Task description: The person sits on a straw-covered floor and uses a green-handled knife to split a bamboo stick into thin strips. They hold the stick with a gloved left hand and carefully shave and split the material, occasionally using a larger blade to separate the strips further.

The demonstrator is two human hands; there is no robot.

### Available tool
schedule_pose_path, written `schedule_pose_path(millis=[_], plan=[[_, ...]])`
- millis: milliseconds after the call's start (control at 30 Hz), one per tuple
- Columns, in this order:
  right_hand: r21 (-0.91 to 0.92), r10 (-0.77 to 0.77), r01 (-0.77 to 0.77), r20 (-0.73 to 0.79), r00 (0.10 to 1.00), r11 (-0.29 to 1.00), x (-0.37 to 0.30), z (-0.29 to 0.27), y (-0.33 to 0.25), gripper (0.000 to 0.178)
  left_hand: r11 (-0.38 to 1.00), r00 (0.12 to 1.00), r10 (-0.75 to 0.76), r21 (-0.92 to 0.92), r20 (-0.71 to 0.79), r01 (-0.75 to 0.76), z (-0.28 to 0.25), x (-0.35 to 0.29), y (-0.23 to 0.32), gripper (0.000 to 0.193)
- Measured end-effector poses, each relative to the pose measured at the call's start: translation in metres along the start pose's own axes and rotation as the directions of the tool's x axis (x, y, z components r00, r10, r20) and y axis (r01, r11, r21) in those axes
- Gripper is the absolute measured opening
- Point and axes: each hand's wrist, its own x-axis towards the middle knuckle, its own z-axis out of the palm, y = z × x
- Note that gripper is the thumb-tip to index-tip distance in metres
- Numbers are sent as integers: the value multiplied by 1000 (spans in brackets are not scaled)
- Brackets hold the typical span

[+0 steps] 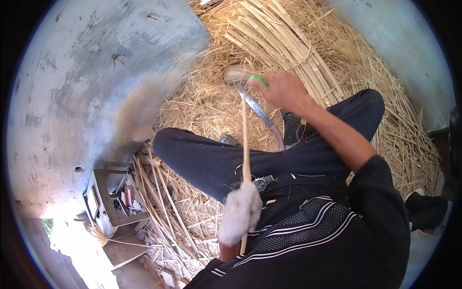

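My left hand (240,212), in a fluffy whitish glove or wrap, is closed round a slender pale stick (246,139). The stick points away from me over my lap, its far end beside the tip of a curved metal blade (258,110). That blade has a brownish handle (277,137) that rests by my crossed legs. Beyond it, my right hand (284,89) is raised and closed on something green (259,80). A blurred brownish shape (237,74) extends left from the green part; whether it is a tool's head, I cannot tell. A wristwatch (262,183) shows beside the glove.
Loose straw (202,108) covers the floor around my legs. A tied bundle of split canes (288,43) lies ahead, and more thin sticks (163,202) lie at the left by a wooden frame (108,202). A weathered wall (96,86) bounds the left. Dark clothing shows at the right edge.
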Motion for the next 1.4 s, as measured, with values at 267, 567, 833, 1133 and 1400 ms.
schedule_pose_path(millis=[267,567,833,1133,1400], plan=[[359,-8,-42,135,991,932,-8,-15,15,66,949,996,75,-310,37,-60,-13,6,-9,60],[499,-366,275,94,926,822,-80,-44,-69,51,917,993,100,-392,70,-65,-18,11,-1,54],[369,-398,333,114,910,867,-91,-37,-68,47,974,985,170,152,-15,-166,-25,9,-11,15],[290,-451,435,-13,892,853,-87,-22,-67,51,304,733,679,896,35,-324,-16,17,-18,24],[121,-69,85,-128,989,989,-35,12,-49,55,992,935,116,90,-334,-91,5,5,-8,48]])
